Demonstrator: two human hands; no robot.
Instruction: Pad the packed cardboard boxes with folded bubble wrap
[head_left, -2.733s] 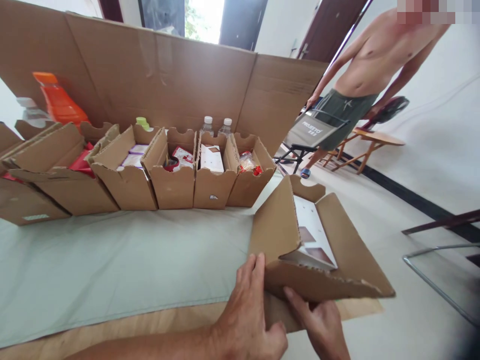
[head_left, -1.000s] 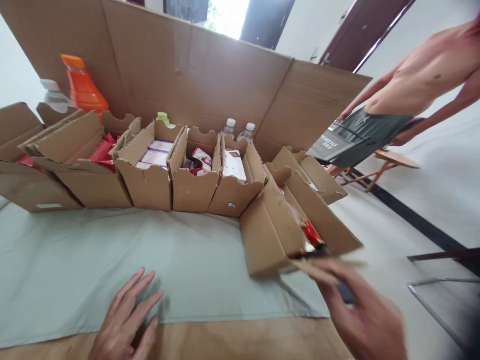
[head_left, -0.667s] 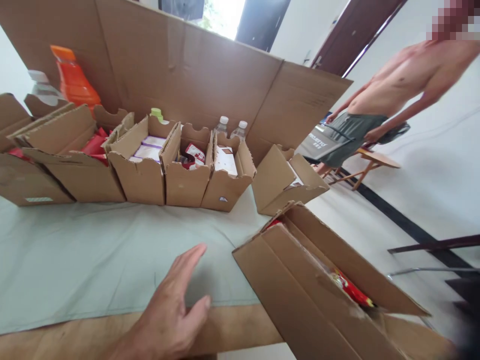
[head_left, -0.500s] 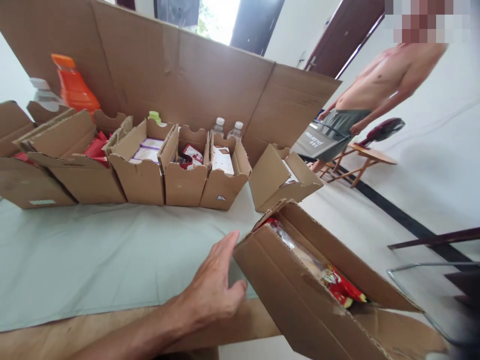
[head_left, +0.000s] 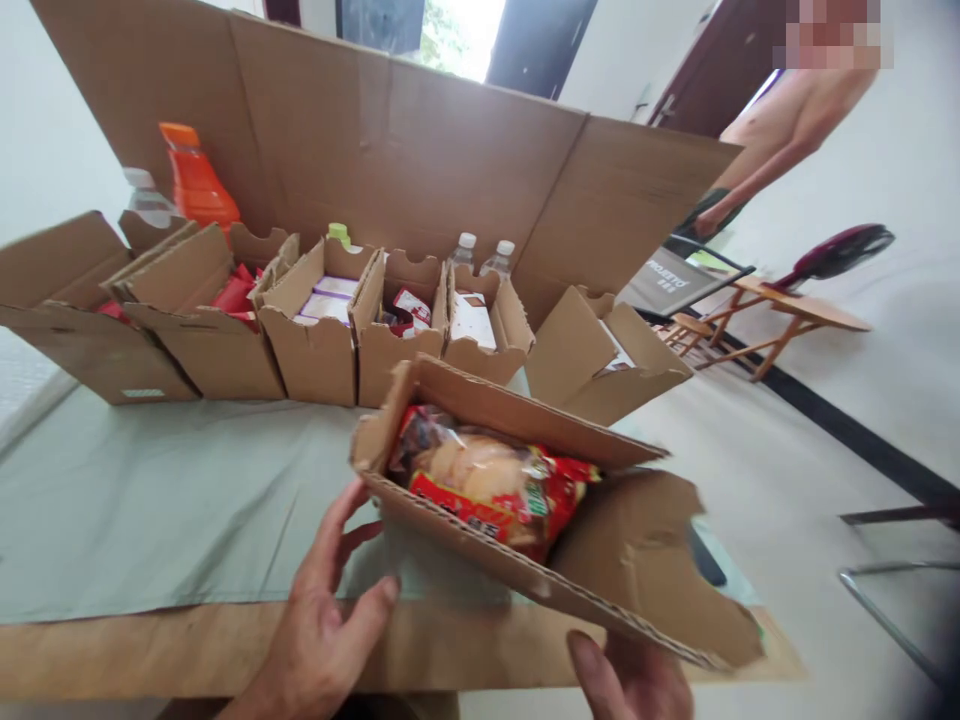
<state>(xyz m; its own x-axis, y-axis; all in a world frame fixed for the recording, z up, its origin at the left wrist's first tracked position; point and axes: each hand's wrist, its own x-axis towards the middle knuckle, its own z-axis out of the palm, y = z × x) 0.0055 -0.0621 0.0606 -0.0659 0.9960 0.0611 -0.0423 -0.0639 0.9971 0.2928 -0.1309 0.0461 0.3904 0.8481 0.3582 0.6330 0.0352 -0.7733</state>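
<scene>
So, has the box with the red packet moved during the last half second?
Yes, to the left: the box with the red packet now hides part of the row of five boxes; earlier it hid none.

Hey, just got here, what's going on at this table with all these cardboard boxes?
A person is handling an open cardboard box with a red-and-clear food packet inside, over the near side of the table. The right hand holds the box toward its right end. The left hand is spread by the other end; whether its fingertips touch is hard to tell. Behind, other open boxes stand in a row on a pale green cloth.
</scene>
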